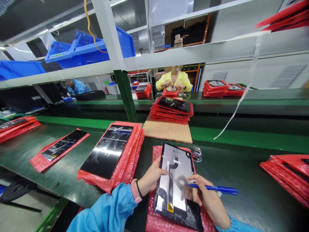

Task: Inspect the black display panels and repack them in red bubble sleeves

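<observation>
A tablet screen panel [178,190] lies tilted over red bubble wrap [156,222], its silver back with dark ribbon cable and yellow tape facing up. My left hand [154,175] grips its left edge, thumb on the back. In my right hand [205,195] is a blue pen [219,189], held between thumb and fingers over the panel's right side. The pen's tip is near the silver back; whether it touches I cannot tell.
A glossy black screen [108,151] tops a stack in red bubble wrap to my left. Beyond, a wooden board [166,129] bears more wrapped screens [171,111]. Metal clips [197,154] lie behind the panel. A white strip [238,106] hangs from the shelf. A person in yellow [173,80] works opposite.
</observation>
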Demonstrator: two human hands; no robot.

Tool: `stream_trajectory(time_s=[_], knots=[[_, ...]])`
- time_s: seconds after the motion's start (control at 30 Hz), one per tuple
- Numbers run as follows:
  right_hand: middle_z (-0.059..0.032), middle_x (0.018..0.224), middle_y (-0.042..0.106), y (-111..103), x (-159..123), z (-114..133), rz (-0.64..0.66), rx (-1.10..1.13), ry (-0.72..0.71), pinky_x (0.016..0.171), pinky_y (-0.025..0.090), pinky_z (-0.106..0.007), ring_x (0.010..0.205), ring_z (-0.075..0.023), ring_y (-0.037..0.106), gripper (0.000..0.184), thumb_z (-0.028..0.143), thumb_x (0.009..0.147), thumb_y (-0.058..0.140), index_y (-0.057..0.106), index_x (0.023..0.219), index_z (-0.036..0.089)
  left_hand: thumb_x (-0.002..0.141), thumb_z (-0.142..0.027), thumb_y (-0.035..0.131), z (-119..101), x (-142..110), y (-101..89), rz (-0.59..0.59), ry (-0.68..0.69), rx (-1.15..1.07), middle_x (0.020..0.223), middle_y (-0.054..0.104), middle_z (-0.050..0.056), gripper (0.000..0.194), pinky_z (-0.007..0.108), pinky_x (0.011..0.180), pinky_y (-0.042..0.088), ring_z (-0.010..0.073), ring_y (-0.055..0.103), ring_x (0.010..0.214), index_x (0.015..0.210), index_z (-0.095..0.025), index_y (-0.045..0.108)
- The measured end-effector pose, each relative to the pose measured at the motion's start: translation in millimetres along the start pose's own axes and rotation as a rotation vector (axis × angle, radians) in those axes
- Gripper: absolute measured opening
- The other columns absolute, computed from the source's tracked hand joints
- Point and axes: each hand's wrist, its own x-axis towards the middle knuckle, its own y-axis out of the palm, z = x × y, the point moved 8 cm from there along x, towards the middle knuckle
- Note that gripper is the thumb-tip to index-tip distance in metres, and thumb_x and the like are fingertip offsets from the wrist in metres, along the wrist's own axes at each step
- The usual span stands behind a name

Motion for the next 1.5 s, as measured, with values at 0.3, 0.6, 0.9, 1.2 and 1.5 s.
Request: stream_trajectory(time_s=[0.3,0.6,0.9,1.2,1.5], knots=[[-0.0073,0.074,0.072,-65.4,10.3,73.4,-0.313,0.161,-0.196,0.053,0.051,-0.028,0.059,-0.0184,0.064,0.048,0.060,0.073,0.068,0.065,0.099,0.020,0.071,-0.019,0.071,-80.9,-6.1,17.8,0.004,0.360,0.092,0.115,0.067,0.007,0.042,0.030,0.088,0.048,0.0254,0.061,0.108,0.112,-0.017,0.060],[-0.0082,0.084,0.075,-24.1,1.3,141.1,-0.102,0.110,-0.220,0.064,0.056,-0.032,0.070,-0.0218,0.068,0.045,0.051,0.066,0.077,0.073,0.100,0.022,0.073,-0.024,0.073,-130.7,-12.1,42.4,0.057,0.531,0.035,0.119,0.066,0.002,0.048,0.028,0.090,0.049,0.0229,0.061,0.109,0.119,-0.024,0.059],[0.0008,0.067,0.061,-14.0,9.0,181.6,-0.225,-0.229,-0.409,0.055,0.041,-0.024,0.061,-0.0134,0.051,0.023,0.044,0.079,0.068,0.068,0.082,0.021,0.079,-0.026,0.070,-154.1,-12.3,42.3,0.046,0.673,0.107,0.117,0.067,0.005,0.040,0.030,0.091,0.050,0.0222,0.063,0.106,0.118,-0.023,0.059],[0.0038,0.061,0.062,-4.4,40.4,179.5,-0.356,-0.277,-0.408,0.065,0.049,-0.025,0.064,-0.0159,0.061,0.029,0.047,0.071,0.075,0.061,0.080,0.023,0.083,-0.026,0.066,-165.7,-15.8,33.3,-0.041,0.817,0.259,0.096,0.074,0.003,0.027,0.023,0.068,0.056,0.0166,0.070,0.078,0.109,-0.021,0.062],[-0.0071,0.131,0.061,30.1,32.3,167.1,0.184,0.335,-0.318,0.095,0.048,-0.052,0.124,-0.0335,0.053,0.062,0.077,0.075,0.047,0.066,0.115,0.033,0.086,-0.002,0.044,-158.2,-61.0,83.6,0.288,1.729,1.101,0.115,0.069,0.009,0.049,0.037,0.096,0.052,0.0223,0.060,0.114,0.131,-0.019,0.053]])
